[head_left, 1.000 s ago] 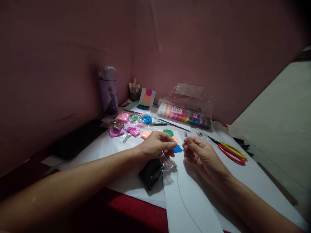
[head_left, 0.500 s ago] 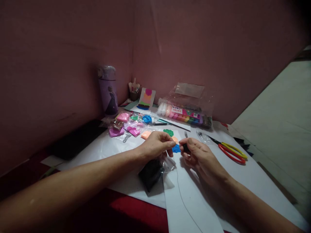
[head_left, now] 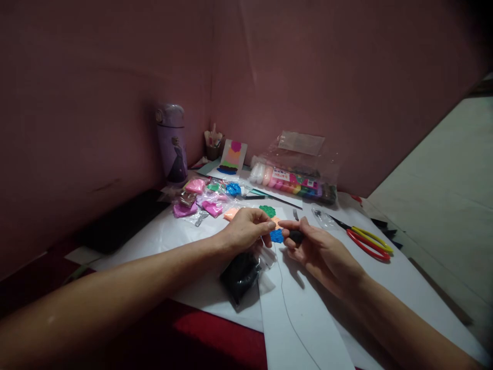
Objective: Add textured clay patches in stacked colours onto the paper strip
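Observation:
My left hand [head_left: 246,230] is closed in a pinch on the top of a clear plastic bag of black clay [head_left: 242,273], which lies on the white paper [head_left: 300,313] below it. My right hand [head_left: 318,252] is closed round a small black lump of clay [head_left: 296,236], held between thumb and fingers close to the left fingertips. Just behind the hands lie flat textured clay pieces: blue [head_left: 276,236], orange [head_left: 276,221] and green [head_left: 267,210]. A small fork [head_left: 295,214] lies beside them.
Scissors with red and yellow handles [head_left: 365,241] lie to the right. Bagged pink, purple and blue clay [head_left: 204,198] sits at the left, a multicolour clay pack [head_left: 292,180] by the wall, a purple bottle [head_left: 172,145] and a black flat object [head_left: 121,220] further left.
My right hand has moved left toward the left hand and now holds a black lump of clay that did not show a second ago. The left hand has barely moved.

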Available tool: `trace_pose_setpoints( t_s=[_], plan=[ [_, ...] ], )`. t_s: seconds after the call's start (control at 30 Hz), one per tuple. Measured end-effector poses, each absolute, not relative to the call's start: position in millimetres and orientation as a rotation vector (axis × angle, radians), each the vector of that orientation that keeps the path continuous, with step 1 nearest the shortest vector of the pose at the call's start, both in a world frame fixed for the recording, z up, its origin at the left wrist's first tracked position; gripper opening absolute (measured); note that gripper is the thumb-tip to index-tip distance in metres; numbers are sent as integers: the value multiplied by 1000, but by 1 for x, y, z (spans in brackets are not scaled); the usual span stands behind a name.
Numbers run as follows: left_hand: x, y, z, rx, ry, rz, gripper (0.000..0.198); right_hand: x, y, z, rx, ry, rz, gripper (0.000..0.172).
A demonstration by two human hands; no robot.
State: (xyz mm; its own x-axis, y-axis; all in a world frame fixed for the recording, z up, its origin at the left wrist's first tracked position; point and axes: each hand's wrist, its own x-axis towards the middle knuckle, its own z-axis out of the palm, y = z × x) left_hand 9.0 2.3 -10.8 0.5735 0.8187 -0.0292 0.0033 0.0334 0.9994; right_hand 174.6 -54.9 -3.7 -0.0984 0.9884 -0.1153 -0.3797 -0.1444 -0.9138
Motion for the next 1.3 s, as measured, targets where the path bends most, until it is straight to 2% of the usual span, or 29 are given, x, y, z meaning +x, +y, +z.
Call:
trace_pose_setpoints(
  t_s=[0.17, 0.3, 0.4, 0.57, 0.77, 0.97, 1.3],
  plan=[
    [9, 2, -9, 1430, 767, 766, 19, 173, -55, -1, -974, -895, 1512, 19],
    [9, 1, -6, 1431, 771, 822, 17, 175, -52, -4, -1007, -942, 1512, 25],
    [9, 0, -5, 1403, 766, 831, 12, 178, -50, -7, -1051, -960, 1443, 22],
    [9, 1, -6, 1452, 751, 758, 13, 176, -52, -10, -1088, -1000, 1244, 29],
    [11, 0, -10, 1535, 717, 692, 19, 166, -61, -12, -1137, -1124, 1168, 36],
    [11, -4, -10, 1742, 716, 683, 19, 159, -67, -13, -1180, -1149, 1022, 32],
    [14, -8, -7, 1791, 747, 759, 17, 161, -67, -14, -1156, -1118, 1057, 32]
  ],
)
